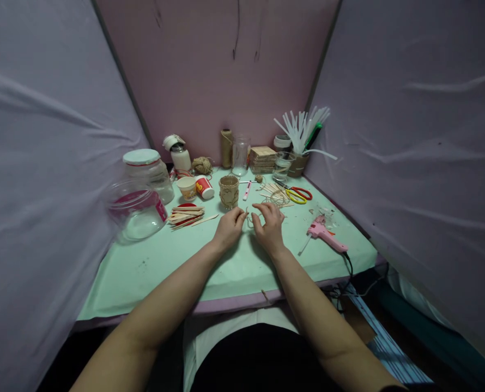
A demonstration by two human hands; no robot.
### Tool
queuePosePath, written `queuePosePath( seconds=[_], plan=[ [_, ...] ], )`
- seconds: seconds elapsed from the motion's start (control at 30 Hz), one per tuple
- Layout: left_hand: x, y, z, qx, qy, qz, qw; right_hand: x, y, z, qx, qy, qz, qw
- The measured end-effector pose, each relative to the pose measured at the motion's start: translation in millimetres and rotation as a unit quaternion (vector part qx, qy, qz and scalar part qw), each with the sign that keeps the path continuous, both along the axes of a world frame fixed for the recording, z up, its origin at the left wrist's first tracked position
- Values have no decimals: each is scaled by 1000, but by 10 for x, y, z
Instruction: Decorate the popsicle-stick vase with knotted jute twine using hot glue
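Observation:
My left hand [228, 230] pinches a thin piece of twine [249, 222] between thumb and fingertips, in front of a twine-wrapped cup [229, 192]. Beside it, my right hand [270, 228] is held with thumb and forefinger apart, close to the twine's loose loop. Whether any strand touches the right fingers is too small to tell. The cup stands upright on the pale green table cover [169, 277]. Just beyond the right hand lies a loose coil of twine [278, 200] over some thin wooden sticks.
Flat wooden sticks [185, 215] and two clear jars, one lidded [142, 158], are on the left. Paper cups [204, 187] lie behind them. To the right are scissors [299, 195] and a pink glue gun [327, 235] with its cord. Glue sticks [299, 130] stand at the back.

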State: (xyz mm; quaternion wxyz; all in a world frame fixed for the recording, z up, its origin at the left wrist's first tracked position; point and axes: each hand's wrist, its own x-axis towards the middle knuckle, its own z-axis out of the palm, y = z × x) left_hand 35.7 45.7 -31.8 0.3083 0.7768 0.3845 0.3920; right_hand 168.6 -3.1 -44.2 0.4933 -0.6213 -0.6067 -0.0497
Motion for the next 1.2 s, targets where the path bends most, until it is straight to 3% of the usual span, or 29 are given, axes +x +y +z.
queuePosePath(
  seconds=[0.27, 0.47, 0.67, 0.9, 1.2],
  plan=[
    [13, 6, -69, 59, 92, 3, 994, 5, -13, 19, -17, -84, 35, 996],
    [26, 11, -67, 44, 73, 2, 996, -11, 1, 4, -45, -82, 34, 995],
    [37, 13, -33, -34, 0, -1, 999, 11, 81, -46, -49, 77, 92, 992],
    [41, -14, -22, -3, 6, -15, 1000, 32, 145, -61, -67, 295, 145, 942],
    [48, -28, -21, -5, 9, -33, 999, -4, 133, -42, -53, 334, 128, 932]
  ],
)
